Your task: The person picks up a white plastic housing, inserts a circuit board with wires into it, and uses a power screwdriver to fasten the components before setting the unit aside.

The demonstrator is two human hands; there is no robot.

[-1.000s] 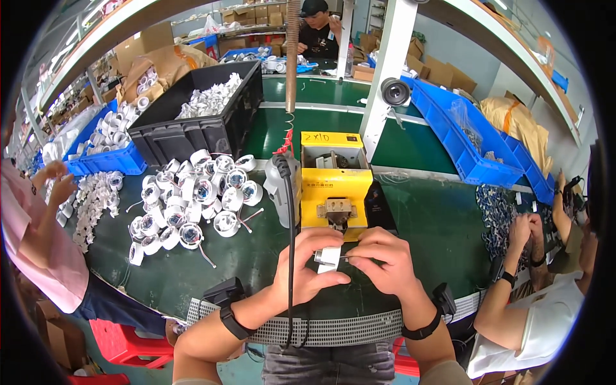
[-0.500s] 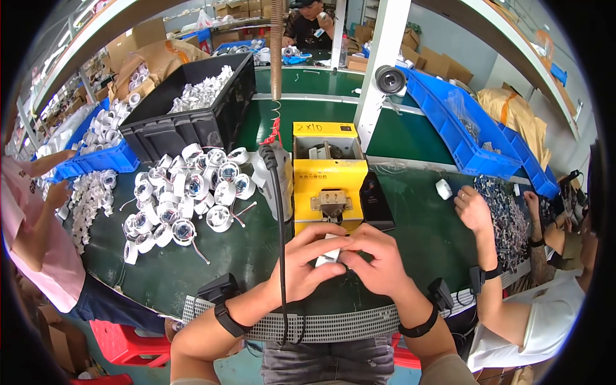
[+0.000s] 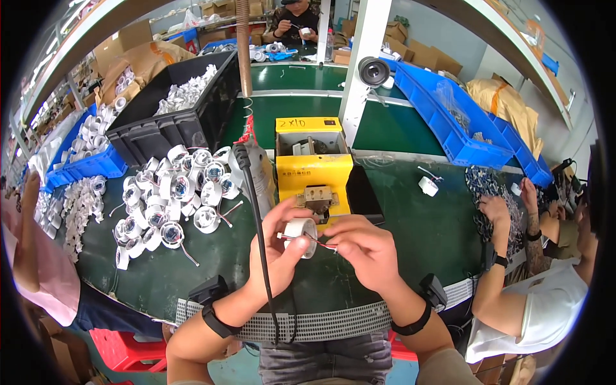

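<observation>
Here, the left hand (image 3: 270, 258) holds the white ring (image 3: 298, 228) between thumb (image 3: 292, 251) and fingers (image 3: 277, 215).

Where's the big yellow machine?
In the head view, the yellow machine stands mid-picture, just beyond the left hand and right hand, right of the pile of white rings.

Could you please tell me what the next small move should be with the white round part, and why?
I would probably draw the wires gently outward with the right hand, while the left hand steadies the white round part: the left hand grips that part, and the red and dark wires run from it, slightly curved, to the right fingertips.
</observation>
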